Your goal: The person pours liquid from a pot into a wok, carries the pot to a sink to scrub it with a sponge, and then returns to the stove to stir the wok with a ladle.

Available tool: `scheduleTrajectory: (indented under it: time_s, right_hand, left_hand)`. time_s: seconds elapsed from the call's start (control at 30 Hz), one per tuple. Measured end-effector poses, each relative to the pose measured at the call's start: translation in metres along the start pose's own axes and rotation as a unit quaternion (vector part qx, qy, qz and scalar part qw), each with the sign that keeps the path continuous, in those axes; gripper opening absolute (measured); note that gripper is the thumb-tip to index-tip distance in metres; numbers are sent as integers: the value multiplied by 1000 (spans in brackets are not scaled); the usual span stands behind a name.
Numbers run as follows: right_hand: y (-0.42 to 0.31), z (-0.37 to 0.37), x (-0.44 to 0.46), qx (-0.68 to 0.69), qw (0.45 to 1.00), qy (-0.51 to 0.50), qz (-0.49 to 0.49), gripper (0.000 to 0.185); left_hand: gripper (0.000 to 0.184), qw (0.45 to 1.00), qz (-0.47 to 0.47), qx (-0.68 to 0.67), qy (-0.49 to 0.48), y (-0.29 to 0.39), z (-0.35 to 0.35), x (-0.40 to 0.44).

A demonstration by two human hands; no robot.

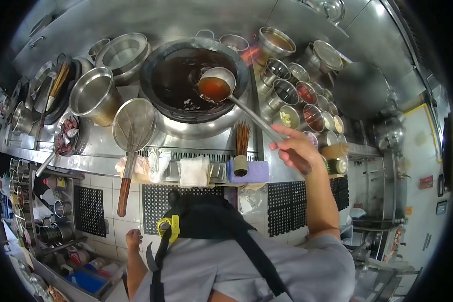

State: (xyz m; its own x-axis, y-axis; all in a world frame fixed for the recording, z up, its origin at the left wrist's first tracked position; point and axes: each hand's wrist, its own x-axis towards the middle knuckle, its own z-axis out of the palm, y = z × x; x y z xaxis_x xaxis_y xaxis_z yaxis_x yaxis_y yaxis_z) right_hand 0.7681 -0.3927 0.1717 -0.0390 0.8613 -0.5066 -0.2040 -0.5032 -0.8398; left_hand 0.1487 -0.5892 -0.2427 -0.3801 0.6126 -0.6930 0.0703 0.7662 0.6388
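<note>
My right hand [296, 147] is wrapped around the handle of a metal ladle [246, 109]. The ladle's bowl holds reddish-brown liquid [214, 89] and sits over the wok [145, 83], which contains dark brown liquid [173, 73]. Low at my side, away from the counter, my left hand [133, 238] is loosely closed with nothing visible in it. Nearest to that hand is the wooden handle of a mesh strainer [134, 123], lying across the stove's front edge. A bamboo brush [241, 148] stands below the wok, close to the ladle handle.
Several metal seasoning containers [282, 91] crowd the right side. A tall pot [93, 95] stands left of the wok, near a perforated ladle of meat pieces [66, 133]. Folded cloths [194, 171] line the front edge. Black rubber mats [288, 204] cover parts of the tiled floor.
</note>
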Motion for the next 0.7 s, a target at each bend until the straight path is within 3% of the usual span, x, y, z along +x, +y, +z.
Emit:
scheduleTrajectory:
  time_s: [0.1, 0.2, 0.53, 0.67, 0.7]
  right_hand:
    - [2, -16, -2, 59, 995, -77, 1, 65]
    - [-11, -10, -18, 73, 994, -77, 15, 64]
    - [-60, -12, -19, -148, 989, 29, -4, 58]
    - [-73, -14, 9, -296, 952, 61, -56, 62]
    - [-75, -17, 20, -329, 940, 60, -68, 63]
  left_hand:
    - [16, 1000, -13, 1, -1, 1, 7, 5]
    - [15, 999, -27, -22, -15, -7, 9, 4]
    - [13, 991, -79, -94, -56, -47, 5, -2]
    - [15, 996, -30, -83, -18, -51, 20, -11]
    - [14, 998, 54, -37, -26, -50, 22, -11]
